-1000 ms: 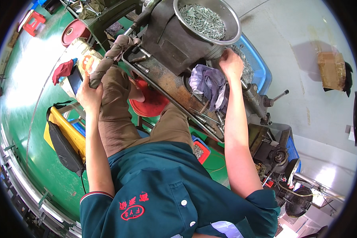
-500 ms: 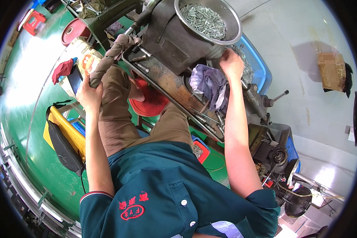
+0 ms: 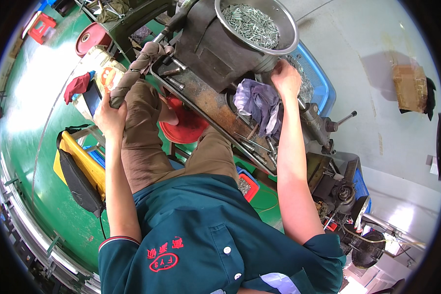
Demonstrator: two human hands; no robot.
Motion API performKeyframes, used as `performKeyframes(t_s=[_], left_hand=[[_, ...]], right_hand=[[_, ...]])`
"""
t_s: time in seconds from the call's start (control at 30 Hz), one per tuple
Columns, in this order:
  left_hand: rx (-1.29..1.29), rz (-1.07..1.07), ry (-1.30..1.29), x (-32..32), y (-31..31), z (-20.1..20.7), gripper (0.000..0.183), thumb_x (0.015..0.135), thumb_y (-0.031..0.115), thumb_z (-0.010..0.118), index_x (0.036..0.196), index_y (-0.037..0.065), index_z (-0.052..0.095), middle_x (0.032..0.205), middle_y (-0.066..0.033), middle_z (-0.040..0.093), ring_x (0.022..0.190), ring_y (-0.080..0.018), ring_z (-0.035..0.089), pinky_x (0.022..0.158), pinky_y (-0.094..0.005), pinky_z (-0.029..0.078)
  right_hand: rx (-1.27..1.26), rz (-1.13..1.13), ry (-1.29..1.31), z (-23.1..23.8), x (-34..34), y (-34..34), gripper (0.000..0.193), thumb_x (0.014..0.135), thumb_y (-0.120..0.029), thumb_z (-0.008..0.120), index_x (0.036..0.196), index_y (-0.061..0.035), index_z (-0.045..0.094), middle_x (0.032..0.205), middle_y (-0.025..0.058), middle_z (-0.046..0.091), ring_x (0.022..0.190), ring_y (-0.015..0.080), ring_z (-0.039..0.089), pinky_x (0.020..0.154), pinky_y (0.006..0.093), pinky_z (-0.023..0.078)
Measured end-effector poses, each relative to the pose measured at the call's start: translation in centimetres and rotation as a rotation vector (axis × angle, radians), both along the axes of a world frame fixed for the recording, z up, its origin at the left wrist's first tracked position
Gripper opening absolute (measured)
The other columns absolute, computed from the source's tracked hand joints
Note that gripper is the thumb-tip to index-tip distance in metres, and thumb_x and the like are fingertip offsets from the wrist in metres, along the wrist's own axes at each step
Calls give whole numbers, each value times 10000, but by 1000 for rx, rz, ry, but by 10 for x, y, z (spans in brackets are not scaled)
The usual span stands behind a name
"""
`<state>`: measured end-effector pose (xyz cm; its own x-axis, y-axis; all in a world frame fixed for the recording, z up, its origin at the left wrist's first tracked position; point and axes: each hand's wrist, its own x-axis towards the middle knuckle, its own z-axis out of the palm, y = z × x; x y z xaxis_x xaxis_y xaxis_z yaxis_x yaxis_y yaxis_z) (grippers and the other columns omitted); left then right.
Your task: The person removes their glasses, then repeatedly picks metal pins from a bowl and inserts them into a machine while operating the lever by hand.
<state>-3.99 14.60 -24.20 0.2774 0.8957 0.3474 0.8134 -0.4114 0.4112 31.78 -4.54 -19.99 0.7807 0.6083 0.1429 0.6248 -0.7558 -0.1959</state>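
My left hand (image 3: 110, 113) is wrapped round the end of a long lever (image 3: 132, 77) bound in brown cloth, which slants up to the machine. My right hand (image 3: 286, 78) is closed at the machine's working end, just below the rim of the metal bowl (image 3: 294, 36). Its fingertips are hidden against the dark machine body (image 3: 206, 54), so what they hold cannot be made out. Small metal pins (image 3: 252, 24) fill the bowl on top. Beside my right wrist lies a crumpled purple-grey rag (image 3: 258, 104).
A blue plastic basket (image 3: 323, 83) with metal pieces stands behind my right hand. Loose tools (image 3: 252, 147) lie on the machine's oily tray (image 3: 201, 100). Under it are a red stool (image 3: 183, 128) and a small red bin (image 3: 250, 188). A yellow chair back (image 3: 85, 169) stands at left.
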Motion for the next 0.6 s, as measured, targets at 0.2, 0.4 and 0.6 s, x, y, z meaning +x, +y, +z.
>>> performKeyframes(t_s=[0.2, 0.4, 0.6], left_hand=[[12, -3, 3, 0, 0, 0, 336, 599, 202, 603, 910, 81, 562, 686, -167, 576, 659, -325, 566, 591, -388, 446], [-2, 9, -3, 1, -2, 3, 317, 601, 204, 603, 889, 78, 569, 684, -171, 576, 664, -325, 568, 593, -389, 446], [4, 7, -6, 0, -1, 1, 316, 603, 208, 601, 889, 77, 572, 682, -173, 577, 661, -326, 570, 593, -388, 447]], right_hand=[[-4, 5, -3, -2, 2, 0, 227, 681, -162, 491, 876, -91, 583, 809, 163, 594, 804, 327, 562, 715, 396, 430], [2, -11, 10, -1, 1, 0, 220, 675, -156, 493, 866, -90, 581, 803, 161, 595, 802, 328, 563, 715, 398, 430], [6, -9, 4, -1, 0, 0, 212, 676, -153, 494, 858, -88, 581, 800, 163, 594, 801, 332, 562, 713, 401, 429]])
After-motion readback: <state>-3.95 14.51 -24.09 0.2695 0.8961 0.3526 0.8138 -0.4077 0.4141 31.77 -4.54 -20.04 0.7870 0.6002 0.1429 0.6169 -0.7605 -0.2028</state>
